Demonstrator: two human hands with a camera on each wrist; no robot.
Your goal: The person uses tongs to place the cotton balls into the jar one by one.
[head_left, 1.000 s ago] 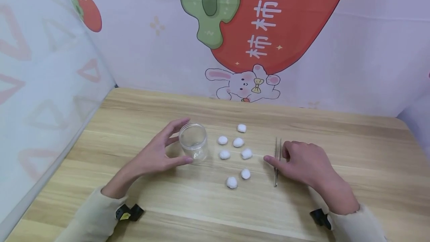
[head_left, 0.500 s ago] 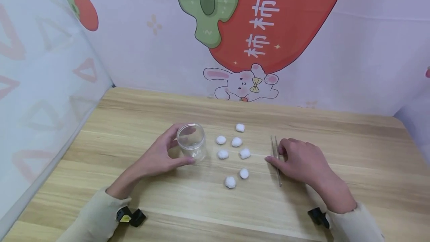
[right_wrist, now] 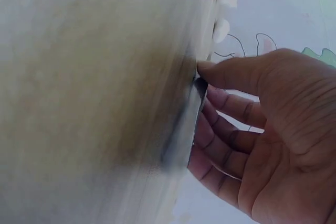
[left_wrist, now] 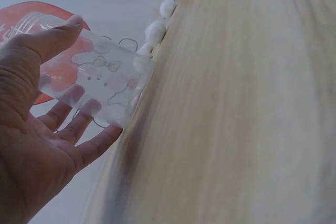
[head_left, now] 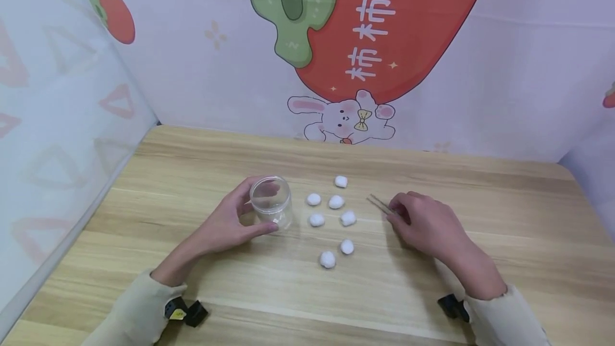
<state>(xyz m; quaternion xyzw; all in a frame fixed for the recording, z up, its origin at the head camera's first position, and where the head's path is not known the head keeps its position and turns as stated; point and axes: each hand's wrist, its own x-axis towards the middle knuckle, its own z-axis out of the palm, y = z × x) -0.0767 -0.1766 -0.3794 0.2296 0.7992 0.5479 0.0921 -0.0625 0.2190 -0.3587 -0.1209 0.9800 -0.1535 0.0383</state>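
Observation:
My left hand (head_left: 234, 220) holds a clear plastic jar (head_left: 271, 202), thumb at the near side and fingers behind it. The jar stands upright on the wooden table, its top uncovered. In the left wrist view the fingers show through the jar's wall (left_wrist: 113, 77). My right hand (head_left: 427, 226) pinches metal tweezers (head_left: 379, 204) between thumb and fingers. Their two tips point up and left, toward the cotton balls; the rest is hidden under the hand. Several white cotton balls (head_left: 336, 202) lie loose between the two hands.
The light wooden table (head_left: 250, 303) ends at a printed cloth backdrop (head_left: 216, 79) behind and another cloth (head_left: 57, 122) at the left. Black wrist devices (head_left: 186, 311) sit on both sleeves. The nearest cotton ball (head_left: 328, 259) lies toward the table's front.
My left fingers have closed on the jar. My right hand has gripped the tweezers, which were lying nearly upright in view, and turned their tips left. The cotton balls lie as before.

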